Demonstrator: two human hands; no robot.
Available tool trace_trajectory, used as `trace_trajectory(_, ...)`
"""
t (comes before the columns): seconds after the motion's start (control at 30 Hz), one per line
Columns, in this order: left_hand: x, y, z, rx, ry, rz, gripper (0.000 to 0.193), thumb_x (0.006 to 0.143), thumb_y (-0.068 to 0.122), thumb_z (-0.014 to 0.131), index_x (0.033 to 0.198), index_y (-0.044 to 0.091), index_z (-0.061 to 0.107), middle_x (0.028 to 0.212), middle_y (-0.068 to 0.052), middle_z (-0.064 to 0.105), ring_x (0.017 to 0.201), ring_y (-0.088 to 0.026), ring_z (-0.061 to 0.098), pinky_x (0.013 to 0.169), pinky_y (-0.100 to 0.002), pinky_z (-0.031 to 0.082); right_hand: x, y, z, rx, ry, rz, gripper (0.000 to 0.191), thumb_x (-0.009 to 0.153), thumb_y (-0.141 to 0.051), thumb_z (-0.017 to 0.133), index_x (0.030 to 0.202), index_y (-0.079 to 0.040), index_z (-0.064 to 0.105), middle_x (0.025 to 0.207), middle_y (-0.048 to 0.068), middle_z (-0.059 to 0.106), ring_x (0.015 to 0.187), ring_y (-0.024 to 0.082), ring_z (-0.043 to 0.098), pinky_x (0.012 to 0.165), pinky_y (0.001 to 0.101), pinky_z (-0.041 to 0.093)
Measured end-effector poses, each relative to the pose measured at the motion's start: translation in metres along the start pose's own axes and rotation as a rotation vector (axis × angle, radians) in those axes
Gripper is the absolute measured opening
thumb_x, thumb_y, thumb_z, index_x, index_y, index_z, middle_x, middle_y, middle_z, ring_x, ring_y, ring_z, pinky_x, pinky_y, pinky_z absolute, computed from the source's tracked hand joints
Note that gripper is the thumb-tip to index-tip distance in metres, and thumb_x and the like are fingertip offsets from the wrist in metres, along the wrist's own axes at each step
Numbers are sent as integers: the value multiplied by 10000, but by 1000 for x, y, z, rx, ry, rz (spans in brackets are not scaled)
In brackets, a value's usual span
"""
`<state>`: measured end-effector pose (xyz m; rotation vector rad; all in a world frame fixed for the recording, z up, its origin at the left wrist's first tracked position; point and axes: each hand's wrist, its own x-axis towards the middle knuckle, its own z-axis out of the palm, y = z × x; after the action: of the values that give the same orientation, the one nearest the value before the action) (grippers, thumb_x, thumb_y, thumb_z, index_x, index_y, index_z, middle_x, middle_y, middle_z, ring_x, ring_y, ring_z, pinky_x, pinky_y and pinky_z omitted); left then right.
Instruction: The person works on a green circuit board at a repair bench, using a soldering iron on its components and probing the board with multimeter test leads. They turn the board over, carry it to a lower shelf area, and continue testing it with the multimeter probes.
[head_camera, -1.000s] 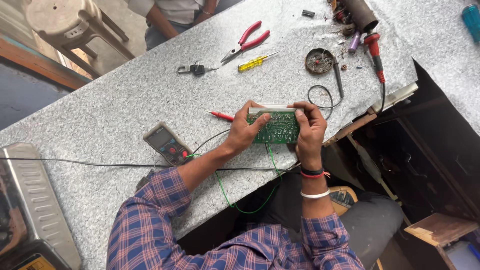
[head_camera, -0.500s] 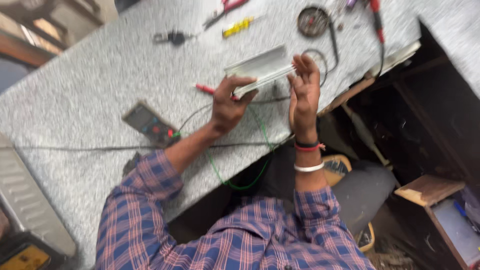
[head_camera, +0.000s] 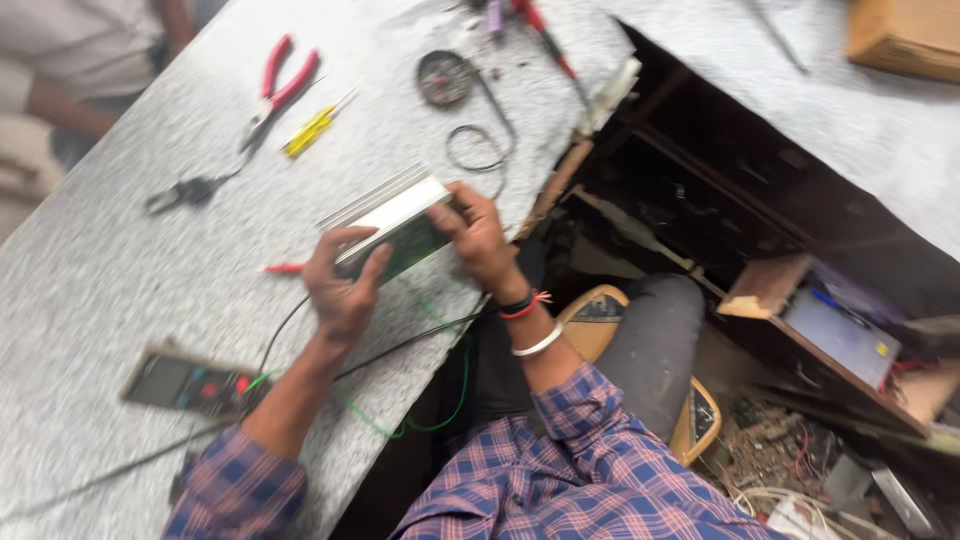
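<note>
I hold a green circuit board with a finned metal heat sink (head_camera: 392, 222) tilted up on its edge above the speckled grey workbench (head_camera: 120, 270). My left hand (head_camera: 343, 283) grips its near left end. My right hand (head_camera: 480, 238) grips its right end, with a bangle and threads on the wrist. Green and black wires (head_camera: 430, 400) hang from the board over the bench edge. A red probe tip (head_camera: 283, 268) lies just left of my left hand.
A multimeter (head_camera: 190, 382) lies at the near left. Red-handled pliers (head_camera: 280, 88), a yellow screwdriver (head_camera: 315, 128), a round solder spool (head_camera: 444, 78) and a wire coil (head_camera: 478, 148) lie farther back. Another person (head_camera: 70, 70) is at the far left. Open shelves with clutter (head_camera: 820, 330) at right.
The board has gone from lying flat in my hands to tilted up on its edge. The view has swung right and drawn closer.
</note>
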<state>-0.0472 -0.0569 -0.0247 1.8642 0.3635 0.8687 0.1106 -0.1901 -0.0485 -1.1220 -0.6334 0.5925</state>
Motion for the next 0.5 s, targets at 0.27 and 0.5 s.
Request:
trace_trajectory(0.27, 0, -2, -2, -86, -22, -117, 217, 980, 118, 764, 1164, 37, 682, 1052, -41, 688, 924, -96, 637, 798, -244, 528, -1, -20, 11, 67, -18, -11, 281, 1048, -226, 691, 1198, 7, 646, 1058, 21, 698, 984, 71, 626, 883, 257, 513)
trace_trajectory(0.5, 3, 0, -3, -131, -42, -140, 225, 987, 140, 751, 1175, 44, 673, 1057, -19, 679, 908, -79, 631, 768, -231, 523, -1, -24, 13, 99, -28, 10, 284, 1036, -248, 699, 1169, -2, 647, 1051, 18, 698, 976, 62, 624, 876, 249, 518)
